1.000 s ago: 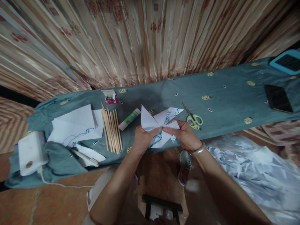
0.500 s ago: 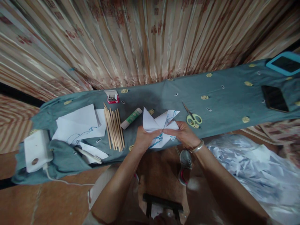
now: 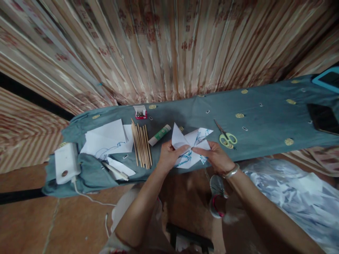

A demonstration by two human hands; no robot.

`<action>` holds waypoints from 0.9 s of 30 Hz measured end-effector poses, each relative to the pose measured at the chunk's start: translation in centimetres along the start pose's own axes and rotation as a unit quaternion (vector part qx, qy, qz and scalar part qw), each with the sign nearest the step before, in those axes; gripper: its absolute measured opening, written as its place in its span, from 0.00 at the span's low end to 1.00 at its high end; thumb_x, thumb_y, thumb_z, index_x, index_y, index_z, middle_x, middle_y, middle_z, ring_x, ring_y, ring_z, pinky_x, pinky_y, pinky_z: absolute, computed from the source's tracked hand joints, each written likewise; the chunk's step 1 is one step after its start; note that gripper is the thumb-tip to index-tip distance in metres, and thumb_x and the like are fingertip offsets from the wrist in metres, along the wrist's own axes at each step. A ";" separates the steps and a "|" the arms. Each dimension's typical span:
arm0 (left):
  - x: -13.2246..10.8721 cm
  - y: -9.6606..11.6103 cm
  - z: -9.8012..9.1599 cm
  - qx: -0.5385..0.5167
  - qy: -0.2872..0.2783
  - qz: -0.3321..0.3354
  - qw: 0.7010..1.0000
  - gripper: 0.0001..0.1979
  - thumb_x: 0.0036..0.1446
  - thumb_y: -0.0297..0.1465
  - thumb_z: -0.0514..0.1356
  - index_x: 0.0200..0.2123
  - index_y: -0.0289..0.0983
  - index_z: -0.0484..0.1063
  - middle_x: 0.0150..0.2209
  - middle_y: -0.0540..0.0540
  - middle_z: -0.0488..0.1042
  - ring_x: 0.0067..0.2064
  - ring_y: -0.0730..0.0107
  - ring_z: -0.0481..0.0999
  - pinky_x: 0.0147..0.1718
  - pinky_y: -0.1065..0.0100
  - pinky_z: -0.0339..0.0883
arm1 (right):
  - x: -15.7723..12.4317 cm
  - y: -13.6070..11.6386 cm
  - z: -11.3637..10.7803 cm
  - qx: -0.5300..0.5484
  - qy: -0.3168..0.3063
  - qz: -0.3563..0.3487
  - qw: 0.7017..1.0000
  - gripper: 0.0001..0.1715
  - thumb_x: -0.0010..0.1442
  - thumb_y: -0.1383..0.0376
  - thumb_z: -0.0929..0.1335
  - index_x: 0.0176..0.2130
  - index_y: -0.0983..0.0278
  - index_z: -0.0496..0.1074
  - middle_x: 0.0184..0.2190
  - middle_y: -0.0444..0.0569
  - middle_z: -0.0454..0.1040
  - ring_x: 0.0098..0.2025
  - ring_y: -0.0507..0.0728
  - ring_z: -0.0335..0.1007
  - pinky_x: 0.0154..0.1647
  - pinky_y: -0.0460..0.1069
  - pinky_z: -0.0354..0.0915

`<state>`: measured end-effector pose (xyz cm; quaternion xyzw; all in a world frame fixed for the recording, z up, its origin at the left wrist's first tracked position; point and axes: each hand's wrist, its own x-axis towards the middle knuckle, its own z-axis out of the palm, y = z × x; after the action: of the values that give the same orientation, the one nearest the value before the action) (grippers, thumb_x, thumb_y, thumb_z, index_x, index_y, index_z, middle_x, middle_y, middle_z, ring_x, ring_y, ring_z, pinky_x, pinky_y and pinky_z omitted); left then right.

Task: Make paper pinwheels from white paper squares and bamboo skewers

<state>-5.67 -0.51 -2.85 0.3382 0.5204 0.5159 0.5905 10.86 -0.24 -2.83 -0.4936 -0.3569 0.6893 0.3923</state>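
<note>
A white paper pinwheel [image 3: 196, 137] with blue drawn lines is held over the front edge of the cloth-covered table. My left hand [image 3: 169, 155] grips its left side, the thumb pressed near the centre. From the right, my right hand [image 3: 218, 157] pinches it with the thumb also close to the centre. The fingers under the paper are hidden. A glue stick [image 3: 159, 135] with a green label lies just left of the pinwheel. Scissors [image 3: 225, 135] with light green handles rest beyond my right hand.
Left on the table [image 3: 265, 127] are wooden sticks [image 3: 141, 146], white paper sheets [image 3: 106, 135], a pen [image 3: 115, 171], an open red box of small metal pieces [image 3: 141, 113] and a white corded device [image 3: 66, 164]. A phone [image 3: 323, 118] lies right. A plastic bag of paper [image 3: 299, 197] stands below.
The whole scene has shifted to the right in view as the camera turned. Both hands still hold the pinwheel, which appears slightly flatter and more spread.
</note>
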 end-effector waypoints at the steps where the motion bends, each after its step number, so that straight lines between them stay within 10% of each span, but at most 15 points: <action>1: 0.1 0.3 -0.2 -0.010 0.003 0.016 1.000 0.19 0.31 0.37 0.72 0.29 0.34 0.78 0.28 0.47 0.79 0.29 0.68 0.75 0.32 0.67 0.70 | -0.1 -0.1 0.0 -0.001 0.005 0.000 1.000 0.19 0.37 0.59 0.79 0.30 0.64 0.78 0.25 0.44 0.79 0.24 0.53 0.72 0.29 0.49 0.68; 13: 1.2 1.7 -3.8 0.071 0.066 0.109 0.989 0.15 0.45 0.40 0.66 0.34 0.36 0.78 0.34 0.45 0.80 0.36 0.66 0.77 0.40 0.65 0.70 | -1.0 -1.5 0.2 -0.051 0.035 -0.030 0.998 0.18 0.37 0.57 0.79 0.28 0.63 0.77 0.24 0.44 0.79 0.22 0.52 0.71 0.26 0.48 0.67; 21: 4.8 2.4 -11.0 0.484 0.158 0.179 0.842 0.13 0.52 0.28 0.57 0.40 0.34 0.77 0.41 0.40 0.78 0.37 0.61 0.76 0.42 0.62 0.68 | -1.4 -1.9 0.4 -0.012 0.034 -0.010 0.999 0.18 0.35 0.59 0.80 0.27 0.63 0.77 0.26 0.44 0.80 0.24 0.53 0.73 0.28 0.48 0.68; 27: 5.9 2.0 -11.7 0.586 0.155 0.143 0.782 0.12 0.53 0.30 0.58 0.40 0.36 0.77 0.42 0.40 0.78 0.42 0.57 0.77 0.43 0.63 0.67 | -1.6 -1.8 0.4 0.002 0.022 -0.005 1.000 0.18 0.36 0.59 0.80 0.28 0.63 0.78 0.26 0.44 0.80 0.25 0.53 0.74 0.29 0.48 0.69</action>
<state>-17.85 4.05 -5.23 0.6055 0.7524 0.2353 0.1095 11.15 -0.87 -0.52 -0.5063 -0.3494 0.6765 0.4048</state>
